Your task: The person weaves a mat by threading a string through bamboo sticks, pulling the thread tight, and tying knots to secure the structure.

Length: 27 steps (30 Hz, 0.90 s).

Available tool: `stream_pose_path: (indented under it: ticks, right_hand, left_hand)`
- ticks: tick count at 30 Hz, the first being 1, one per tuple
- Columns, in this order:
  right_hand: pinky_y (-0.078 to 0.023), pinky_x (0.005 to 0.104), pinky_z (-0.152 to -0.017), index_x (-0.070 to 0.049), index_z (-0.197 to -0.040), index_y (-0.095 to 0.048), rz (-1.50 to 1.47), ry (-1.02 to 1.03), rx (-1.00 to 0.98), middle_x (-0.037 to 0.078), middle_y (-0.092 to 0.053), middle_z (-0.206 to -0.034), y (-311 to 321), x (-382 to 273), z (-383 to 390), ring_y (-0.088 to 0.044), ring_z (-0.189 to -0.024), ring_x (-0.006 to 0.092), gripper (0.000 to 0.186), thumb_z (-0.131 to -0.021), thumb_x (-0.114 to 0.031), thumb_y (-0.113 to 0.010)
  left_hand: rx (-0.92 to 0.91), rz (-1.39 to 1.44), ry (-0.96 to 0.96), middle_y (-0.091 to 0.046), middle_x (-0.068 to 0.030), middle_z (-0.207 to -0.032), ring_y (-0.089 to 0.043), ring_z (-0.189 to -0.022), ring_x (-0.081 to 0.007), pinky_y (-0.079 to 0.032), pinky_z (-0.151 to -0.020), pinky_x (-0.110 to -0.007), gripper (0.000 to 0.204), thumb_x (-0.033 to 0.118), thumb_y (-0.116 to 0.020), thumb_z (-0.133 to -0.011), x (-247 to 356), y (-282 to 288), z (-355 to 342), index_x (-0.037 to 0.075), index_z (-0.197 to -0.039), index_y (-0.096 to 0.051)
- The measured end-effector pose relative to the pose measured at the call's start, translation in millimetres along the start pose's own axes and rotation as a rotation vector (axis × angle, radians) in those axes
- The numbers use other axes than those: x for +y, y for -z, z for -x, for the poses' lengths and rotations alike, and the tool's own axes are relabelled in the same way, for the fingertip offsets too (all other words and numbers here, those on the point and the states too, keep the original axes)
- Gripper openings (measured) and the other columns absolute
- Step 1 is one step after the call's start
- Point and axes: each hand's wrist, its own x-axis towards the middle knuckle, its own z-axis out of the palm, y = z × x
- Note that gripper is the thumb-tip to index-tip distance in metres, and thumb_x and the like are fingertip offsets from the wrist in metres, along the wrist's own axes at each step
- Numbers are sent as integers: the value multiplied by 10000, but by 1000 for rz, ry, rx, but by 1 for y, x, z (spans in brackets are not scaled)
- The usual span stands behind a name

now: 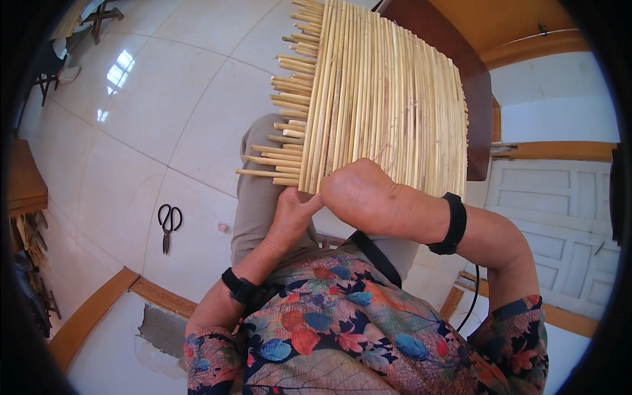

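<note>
A mat of pale, straight reed stalks lies across my lap and stretches away from me, its stalks packed side by side. Crosswise stalk ends stick out unevenly along its left side. My left hand is closed at the near left corner, its fingers partly under the mat and its thumb pointing toward the other hand. Bent sharply at the wrist, my right hand rests over the near edge, beside the left thumb. Its fingers are curled in and mostly hidden, so what they pinch cannot be made out.
Black-handled scissors lie on the tiled floor to my left. A dark red board sits under the mat's far right side. White panelled doors stand to the right, and a wooden piece of furniture at far left.
</note>
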Motion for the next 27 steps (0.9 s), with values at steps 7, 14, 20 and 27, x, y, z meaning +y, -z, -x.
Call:
stream_pose_path:
  ticks: [7,14,20,27]
  right_hand:
    - [-484,375,-488,-34,-652,-638,11,16,67,147,-593,-612,-7,-1,-4,-615,-595,307,68,-608,-65,-596]
    - [-483,386,-524,-23,-695,-605,-32,-14,94,168,-592,-643,-3,16,7,-614,-652,318,72,-664,-82,-579]
    - [-487,392,-528,0,-694,-591,-52,-63,97,183,-594,-648,4,11,11,-617,-652,324,62,-664,-43,-558]
    - [-498,386,-525,-6,-740,-579,-3,-96,133,174,-600,-641,-4,1,10,-624,-632,316,79,-680,-55,-561]
  left_hand:
    - [-69,1,-81,-633,-58,-911,-567,-825,-96,-451,-735,-249,308,185,-598,-826,4,1,1,-65,-1006,-586]
    - [-137,323,117,-573,-120,-1064,-558,-1017,-220,-442,-895,-363,323,222,-463,-914,19,3,12,-32,-1111,-492]
    - [-51,415,93,-551,-149,-1088,-557,-1016,-252,-449,-889,-382,326,212,-372,-947,31,7,25,-44,-1135,-447]
    - [-12,458,49,-559,-133,-1077,-578,-963,-231,-469,-864,-369,317,214,-393,-942,23,4,21,-36,-1123,-462]
